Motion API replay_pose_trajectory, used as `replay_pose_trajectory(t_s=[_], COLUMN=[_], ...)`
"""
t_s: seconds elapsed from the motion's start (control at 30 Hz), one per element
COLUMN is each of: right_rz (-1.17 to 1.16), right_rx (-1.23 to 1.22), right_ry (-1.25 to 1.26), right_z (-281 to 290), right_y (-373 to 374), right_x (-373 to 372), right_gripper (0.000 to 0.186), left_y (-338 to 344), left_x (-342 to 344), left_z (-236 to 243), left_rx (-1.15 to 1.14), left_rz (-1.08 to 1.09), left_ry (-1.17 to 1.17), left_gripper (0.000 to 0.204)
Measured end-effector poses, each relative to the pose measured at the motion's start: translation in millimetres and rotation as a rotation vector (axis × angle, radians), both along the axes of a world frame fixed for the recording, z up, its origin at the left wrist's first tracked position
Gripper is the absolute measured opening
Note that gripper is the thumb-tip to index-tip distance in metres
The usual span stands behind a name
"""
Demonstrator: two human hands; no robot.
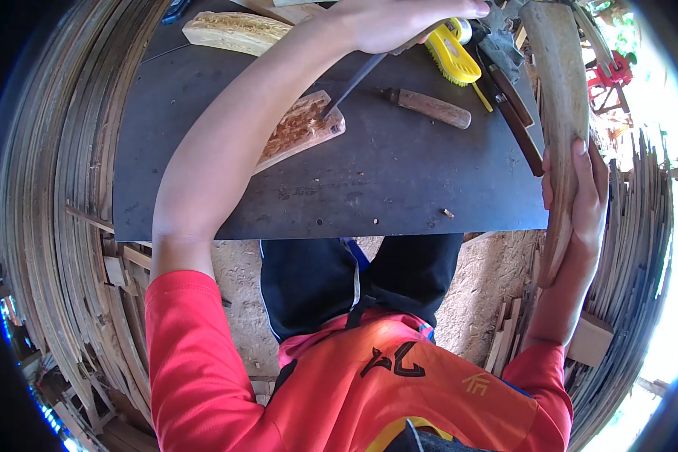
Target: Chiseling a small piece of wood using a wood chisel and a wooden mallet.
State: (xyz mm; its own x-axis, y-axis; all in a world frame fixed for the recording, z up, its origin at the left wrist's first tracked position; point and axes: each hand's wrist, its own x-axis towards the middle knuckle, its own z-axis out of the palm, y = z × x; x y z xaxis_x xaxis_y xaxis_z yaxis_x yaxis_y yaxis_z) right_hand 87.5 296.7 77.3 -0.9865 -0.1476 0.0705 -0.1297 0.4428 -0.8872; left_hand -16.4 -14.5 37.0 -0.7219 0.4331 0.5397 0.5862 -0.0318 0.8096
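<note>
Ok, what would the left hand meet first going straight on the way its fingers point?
Seemingly the upper end of the wooden club, held by the right hand; the left hand may pass above the grey cloth, but depth is unclear.

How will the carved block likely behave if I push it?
The block should stay stiff, since it looks like wood. It will probably slide rather than roll, as it seems to lie flat on the table. It might pivot around the chisel, whose tip seems to meet its right end.

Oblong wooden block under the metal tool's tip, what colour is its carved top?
The carved top is reddish-brown, seen best in the head view.
</note>
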Motion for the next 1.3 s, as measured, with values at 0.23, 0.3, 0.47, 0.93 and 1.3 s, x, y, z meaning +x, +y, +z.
replay_pose_trajectory(t_s=[0.23, 0.3, 0.47, 0.93, 1.3], right_rz=[0.006, 0.004, -0.044, -0.001, 0.0], right_rx=[0.008, 0.008, -0.021, -0.045, -0.037], right_ry=[0.008, 0.006, 0.015, 0.061, 0.108], right_z=[-1.8, -0.6, 1.1, 8.9, 7.3], right_y=[1.3, 0.8, 1.2, 3.7, 10.2], right_x=[-0.2, -0.6, -3.8, 2.8, -1.7], right_gripper=[0.05, 0.05, 0.049, 0.049, 0.049], left_y=[1.0, -0.1, 3.2, -9.9, -16.8], left_x=[11.6, 11.0, -3.8, 13.4, 7.4], left_z=[11.3, 12.0, -2.2, 19.8, 10.2], left_rx=[0.18, 0.179, 0.251, 0.22, 0.193], left_rz=[-0.035, -0.055, -0.086, 0.13, 0.119], left_ry=[-0.065, -0.054, 0.152, -0.094, -0.044], left_gripper=[0.036, 0.036, 0.039, 0.027, 0.026])
